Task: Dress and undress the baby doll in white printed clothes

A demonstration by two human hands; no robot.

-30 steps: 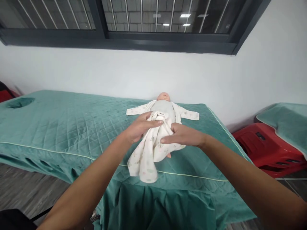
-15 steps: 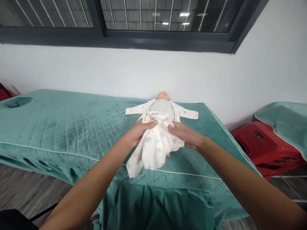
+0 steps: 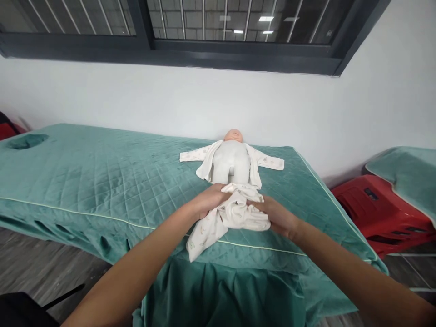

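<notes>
A baby doll point(image 3: 230, 156) lies on its back on the green bed, head toward the wall, with a pale body and legs. Its white printed jacket point(image 3: 204, 170) is spread open, both sleeves stretched out sideways. White printed baby pants point(image 3: 238, 213) are bunched up at the doll's lower legs, one pant leg trailing to the lower left. My left hand point(image 3: 213, 200) grips the left side of the bunched cloth. On the other side, my right hand point(image 3: 274, 214) is closed on the pants, its fingers partly hidden in the folds. The doll's feet are out of sight behind the cloth.
The quilted green bed cover point(image 3: 102, 172) stretches left to a face hole point(image 3: 27, 141). A white wall and dark-framed window point(image 3: 245, 56) stand behind. To the right are a red plastic stool point(image 3: 381, 209) and another green-covered surface point(image 3: 408, 175).
Both hands have drawn the pants toward me, from the doll's belly down to its lower legs, baring its lower body and legs. The cloth is more bunched now.
</notes>
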